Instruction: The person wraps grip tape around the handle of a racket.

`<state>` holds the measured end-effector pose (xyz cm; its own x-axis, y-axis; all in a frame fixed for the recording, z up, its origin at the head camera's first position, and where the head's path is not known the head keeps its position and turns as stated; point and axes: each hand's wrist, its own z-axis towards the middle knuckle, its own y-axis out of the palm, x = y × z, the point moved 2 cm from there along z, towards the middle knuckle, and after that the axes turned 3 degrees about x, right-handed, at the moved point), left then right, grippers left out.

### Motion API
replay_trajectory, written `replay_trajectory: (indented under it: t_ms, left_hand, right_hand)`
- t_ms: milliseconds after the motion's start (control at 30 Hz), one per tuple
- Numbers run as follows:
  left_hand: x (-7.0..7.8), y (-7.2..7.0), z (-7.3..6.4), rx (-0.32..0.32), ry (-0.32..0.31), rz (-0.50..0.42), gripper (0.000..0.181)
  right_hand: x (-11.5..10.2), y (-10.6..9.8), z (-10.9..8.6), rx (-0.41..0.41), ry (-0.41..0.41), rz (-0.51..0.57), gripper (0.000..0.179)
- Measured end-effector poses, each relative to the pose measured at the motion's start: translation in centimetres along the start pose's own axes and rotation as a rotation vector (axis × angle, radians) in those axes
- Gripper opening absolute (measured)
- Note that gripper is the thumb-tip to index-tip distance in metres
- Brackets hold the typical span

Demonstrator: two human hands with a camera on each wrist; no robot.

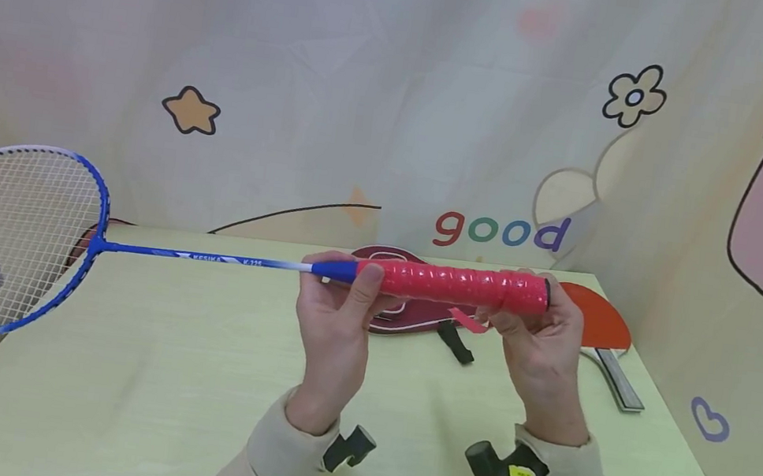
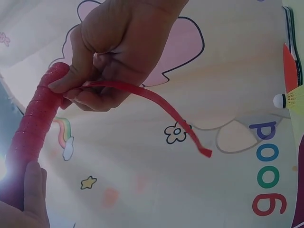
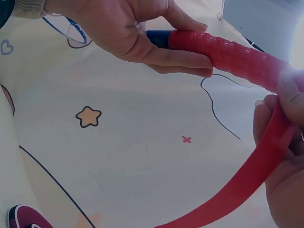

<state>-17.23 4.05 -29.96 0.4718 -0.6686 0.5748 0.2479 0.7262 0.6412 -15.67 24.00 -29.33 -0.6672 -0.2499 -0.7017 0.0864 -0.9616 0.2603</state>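
Note:
A badminton racket (image 1: 222, 259) with a blue and white frame is held level above the table, its head to the left. Overlapping turns of red, perforated grip tape (image 1: 447, 284) cover its handle. My left hand (image 1: 333, 327) holds the racket where the blue cone meets the wrapped handle, thumb in front. Near the butt end, my right hand (image 1: 546, 353) pinches the tape against the handle. From that hand a loose tail of the tape (image 2: 164, 104) hangs free in the left wrist view. The right palm is partly hidden.
Behind the handle lies a maroon racket cover (image 1: 407, 320) with a black strap (image 1: 456, 342). A red table tennis bat (image 1: 597, 316) rests at the table's back right. A yellow shuttlecock (image 2: 292, 98) shows in the left wrist view. A printed cloth (image 1: 370, 94) backs the table (image 1: 158, 369).

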Motion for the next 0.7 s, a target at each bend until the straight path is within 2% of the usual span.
replay_trajectory:
  t_ms: [100, 333, 400, 567, 700]
  left_hand:
    - [-0.05, 0.02, 0.00, -0.001, -0.006, 0.005, 0.037]
    - [-0.09, 0.17, -0.01, 0.030, -0.048, -0.001, 0.053]
    - [-0.09, 0.24, 0.00, 0.013, -0.065, -0.003, 0.057]
    - [-0.03, 0.55, 0.02, -0.069, -0.058, -0.073, 0.042]
    - [-0.02, 0.56, -0.09, -0.078, -0.046, -0.074, 0.037]
  right_hand:
    - [-0.06, -0.10, -0.01, 0.021, 0.000, -0.012, 0.027]
    - [-0.06, 0.34, 0.31, -0.065, -0.044, 0.075, 0.031]
    - [-0.05, 0.34, 0.31, -0.059, -0.051, 0.087, 0.029]
    - [0.02, 0.23, 0.20, -0.038, -0.060, 0.113, 0.027]
    - [0.07, 0.19, 0.21, -0.025, -0.053, 0.112, 0.027]
